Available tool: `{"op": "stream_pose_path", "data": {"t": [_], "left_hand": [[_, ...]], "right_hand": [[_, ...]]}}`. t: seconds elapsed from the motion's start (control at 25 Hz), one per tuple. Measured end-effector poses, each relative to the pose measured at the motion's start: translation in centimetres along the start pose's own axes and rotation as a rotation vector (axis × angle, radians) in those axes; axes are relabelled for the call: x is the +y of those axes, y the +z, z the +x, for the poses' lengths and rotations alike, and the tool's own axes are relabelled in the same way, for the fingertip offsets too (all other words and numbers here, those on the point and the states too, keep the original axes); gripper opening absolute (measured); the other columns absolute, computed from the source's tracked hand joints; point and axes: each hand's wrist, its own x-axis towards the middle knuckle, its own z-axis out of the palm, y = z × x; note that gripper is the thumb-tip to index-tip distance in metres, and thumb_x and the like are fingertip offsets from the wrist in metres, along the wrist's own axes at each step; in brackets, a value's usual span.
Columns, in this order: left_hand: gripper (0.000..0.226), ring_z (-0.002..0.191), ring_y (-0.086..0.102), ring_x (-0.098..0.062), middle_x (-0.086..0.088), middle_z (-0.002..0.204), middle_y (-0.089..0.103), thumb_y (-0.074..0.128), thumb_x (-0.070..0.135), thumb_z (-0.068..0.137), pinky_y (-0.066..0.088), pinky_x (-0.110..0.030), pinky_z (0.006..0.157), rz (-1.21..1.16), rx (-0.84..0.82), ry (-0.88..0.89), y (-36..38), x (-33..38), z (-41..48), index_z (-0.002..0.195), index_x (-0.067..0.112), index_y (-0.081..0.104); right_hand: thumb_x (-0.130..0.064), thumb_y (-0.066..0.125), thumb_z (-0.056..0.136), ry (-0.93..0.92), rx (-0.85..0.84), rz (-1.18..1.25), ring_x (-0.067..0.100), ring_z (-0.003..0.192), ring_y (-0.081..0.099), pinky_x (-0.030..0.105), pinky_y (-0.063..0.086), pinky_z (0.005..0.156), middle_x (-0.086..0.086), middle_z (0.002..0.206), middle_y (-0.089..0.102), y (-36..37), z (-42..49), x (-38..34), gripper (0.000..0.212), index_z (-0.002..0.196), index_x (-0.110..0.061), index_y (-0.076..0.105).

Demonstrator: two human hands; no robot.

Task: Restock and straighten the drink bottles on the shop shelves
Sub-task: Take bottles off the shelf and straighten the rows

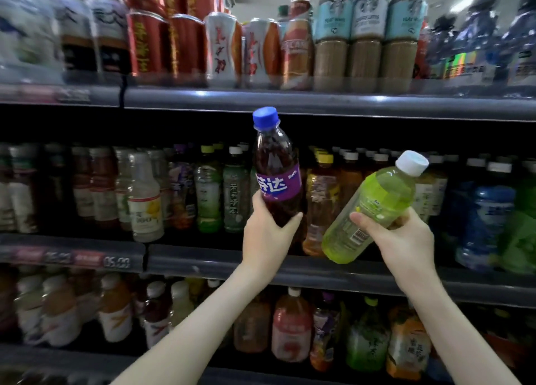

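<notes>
My left hand [268, 233] grips the lower part of a dark purple soda bottle [277, 169] with a blue cap and purple label, held almost upright in front of the middle shelf [261, 264]. My right hand [403, 235] holds a pale green drink bottle [374, 207] with a white cap, tilted so its cap points up and to the right. Both bottles are in the air, apart from each other, just in front of the row of tea bottles [320, 199] on the middle shelf.
The top shelf [290, 101] carries red cans, white cans and coffee bottles. The middle shelf holds rows of tea, juice and blue sports bottles [484, 225]. A lower shelf [179, 364] has more juice and tea bottles. Price tags [87, 258] run along the shelf edge at left.
</notes>
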Motion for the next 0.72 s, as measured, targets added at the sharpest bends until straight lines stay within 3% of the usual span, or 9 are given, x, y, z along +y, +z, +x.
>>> {"op": "stream_pose_path", "data": {"t": [0.16, 0.48, 0.6, 0.72], "left_hand": [[0.066, 0.102, 0.059, -0.010, 0.008, 0.107, 0.061, 0.077, 0.027, 0.078, 0.049, -0.023, 0.083, 0.052, 0.085, -0.067, -5.6, -3.2, 0.2, 0.130, 0.017, 0.039], [0.067, 0.094, 0.059, -0.011, 0.010, 0.099, 0.063, 0.080, 0.030, 0.073, 0.045, -0.019, 0.075, 0.140, 0.230, -0.116, -15.2, -7.7, 0.2, 0.129, 0.019, 0.045], [0.065, 0.091, 0.057, -0.004, 0.013, 0.099, 0.062, 0.080, 0.030, 0.073, 0.040, -0.002, 0.068, 0.142, 0.211, -0.113, -17.1, -8.1, 0.0, 0.128, 0.022, 0.047], [0.060, 0.097, 0.059, -0.004, 0.015, 0.104, 0.064, 0.080, 0.033, 0.072, 0.043, -0.009, 0.074, 0.120, 0.121, -0.142, -18.2, -8.6, 0.3, 0.124, 0.027, 0.050]], "right_hand": [[-0.029, 0.082, 0.071, -0.021, -0.105, 0.058, -0.012, 0.080, 0.060, 0.006, 0.045, 0.060, -0.019, 0.090, 0.067, 5.6, -0.9, -0.9, 0.033, 0.098, -0.028, 0.063], [-0.029, 0.082, 0.070, -0.006, -0.175, 0.137, -0.010, 0.087, 0.059, 0.012, 0.043, 0.071, -0.018, 0.095, 0.067, 14.5, -2.8, -1.3, 0.042, 0.106, -0.028, 0.061], [-0.026, 0.082, 0.070, -0.001, -0.189, 0.161, -0.010, 0.087, 0.060, 0.011, 0.044, 0.070, -0.018, 0.096, 0.066, 16.3, -3.7, -1.2, 0.042, 0.106, -0.029, 0.060], [-0.027, 0.082, 0.071, -0.007, -0.193, 0.158, -0.007, 0.091, 0.060, 0.010, 0.044, 0.070, -0.018, 0.097, 0.066, 17.5, -4.4, -1.5, 0.043, 0.108, -0.026, 0.061]]}}
